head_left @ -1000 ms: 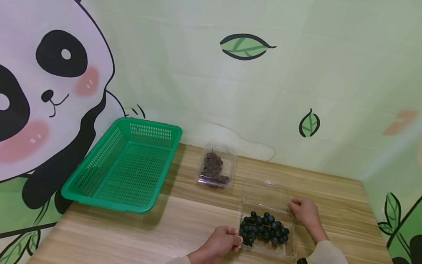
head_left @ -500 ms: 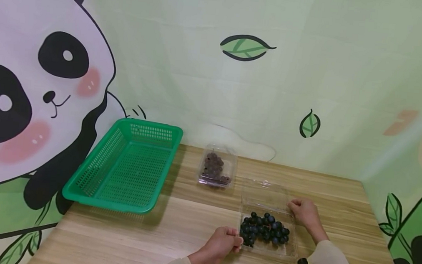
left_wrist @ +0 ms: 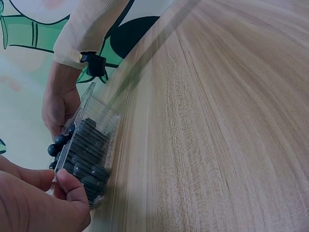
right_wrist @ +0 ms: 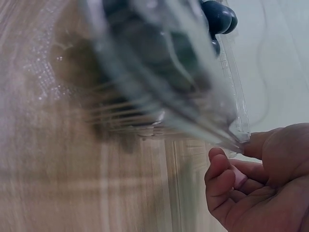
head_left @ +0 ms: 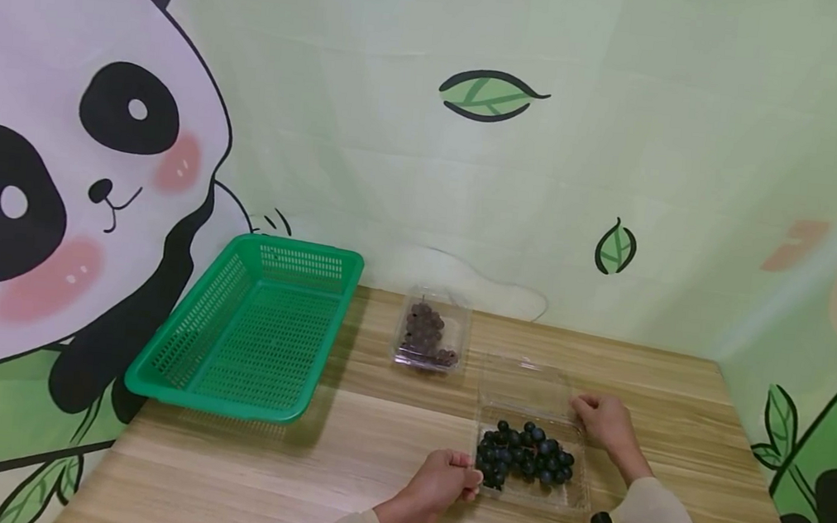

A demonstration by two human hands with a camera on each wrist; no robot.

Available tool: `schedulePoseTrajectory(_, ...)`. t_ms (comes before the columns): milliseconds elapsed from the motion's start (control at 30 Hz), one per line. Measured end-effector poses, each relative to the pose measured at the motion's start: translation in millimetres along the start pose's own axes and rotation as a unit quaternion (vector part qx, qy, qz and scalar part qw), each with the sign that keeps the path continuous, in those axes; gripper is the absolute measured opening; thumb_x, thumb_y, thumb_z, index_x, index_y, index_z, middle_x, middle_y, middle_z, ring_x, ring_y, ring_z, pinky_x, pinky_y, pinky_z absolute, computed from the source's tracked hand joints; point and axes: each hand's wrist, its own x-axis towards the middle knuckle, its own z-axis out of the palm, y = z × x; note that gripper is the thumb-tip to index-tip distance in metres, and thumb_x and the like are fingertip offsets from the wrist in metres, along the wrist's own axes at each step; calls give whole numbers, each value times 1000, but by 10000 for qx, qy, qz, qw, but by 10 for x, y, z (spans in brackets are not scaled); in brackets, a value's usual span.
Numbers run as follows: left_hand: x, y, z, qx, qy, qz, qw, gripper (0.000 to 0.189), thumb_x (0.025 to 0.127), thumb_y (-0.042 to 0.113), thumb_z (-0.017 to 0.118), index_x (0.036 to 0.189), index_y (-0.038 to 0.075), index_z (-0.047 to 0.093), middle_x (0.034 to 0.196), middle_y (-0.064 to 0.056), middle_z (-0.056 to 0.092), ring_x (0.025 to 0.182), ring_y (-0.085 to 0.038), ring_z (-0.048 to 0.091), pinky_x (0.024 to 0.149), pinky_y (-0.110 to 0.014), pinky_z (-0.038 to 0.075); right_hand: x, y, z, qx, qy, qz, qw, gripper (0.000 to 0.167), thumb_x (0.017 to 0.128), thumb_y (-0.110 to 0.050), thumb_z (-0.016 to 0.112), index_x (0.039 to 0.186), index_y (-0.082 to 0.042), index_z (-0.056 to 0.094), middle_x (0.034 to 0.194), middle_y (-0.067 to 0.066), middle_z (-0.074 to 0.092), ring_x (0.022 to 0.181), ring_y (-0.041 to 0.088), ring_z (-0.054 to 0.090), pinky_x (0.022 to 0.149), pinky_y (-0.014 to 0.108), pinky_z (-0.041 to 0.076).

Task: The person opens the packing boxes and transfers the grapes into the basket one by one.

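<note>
A clear plastic clamshell container (head_left: 568,497) lies on the table with its lid (head_left: 523,380) folded back toward the wall. Dark blue-black grapes (head_left: 525,454) fill much of its base. My left hand (head_left: 438,482) pinches the left rim between thumb and fingers, as the left wrist view confirms at the clear wall (left_wrist: 87,108). On the far side, my right hand (head_left: 604,423) pinches the right edge near the hinge. In the right wrist view, thumb and fingertips of that hand (right_wrist: 263,179) meet at a plastic corner, while the blurred container wall hides most of the grapes.
A green perforated basket (head_left: 304,376) stands at the left of the wooden table (head_left: 357,455). Behind, near the wall, sits another clear container (head_left: 458,319) with reddish-brown grapes (head_left: 423,328). A panda-printed backdrop (head_left: 363,124) rises at the table's back edge.
The head view has shifted very slightly. Both hands keep their places on the container, and the grapes and basket stay where they were.
</note>
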Motion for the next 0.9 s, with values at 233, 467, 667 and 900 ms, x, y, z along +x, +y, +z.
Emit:
schedulePoseTrajectory(233, 15, -21, 12, 12, 35, 28, 10000, 10, 97, -6, 61, 104, -6, 54, 84, -5, 57, 68, -12, 55, 65, -22, 50, -43, -27, -43, 60, 19, 94, 9999, 31, 108, -22, 55, 105, 6, 70, 64, 2, 58, 60, 18, 51, 59, 33, 42)
schedulePoseTrajectory(467, 8, -18, 5, -82, 11, 36, 10000, 9, 97, -6, 61, 104, -5, 54, 85, -5, 57, 67, -12, 55, 64, -21, 50, -93, -44, -114, -108, -4, 109, 9999, 45, 107, -23, 56, 131, 15, 60, 89, 16, 72, 75, 22, 67, 70, 39, 56)
schedulePoseTrajectory(667, -3, -13, 6, -97, 26, 68, 9999, 10, 97, -7, 61, 104, -6, 55, 85, -5, 57, 67, -11, 55, 63, -20, 50, -151, -44, -153, -163, 24, 23, 9999, 45, 107, -21, 57, 132, 16, 58, 112, 31, 69, 84, 30, 72, 73, 45, 59)
schedulePoseTrajectory(900, 20, -27, 9, -100, 6, 9, 9999, 12, 98, -6, 61, 107, -7, 54, 87, -6, 57, 69, -12, 56, 65, -21, 51, -248, -88, -199, -280, 24, -158, 9995, 45, 107, -21, 58, 132, 17, 58, 100, 23, 72, 81, 28, 71, 70, 43, 59)
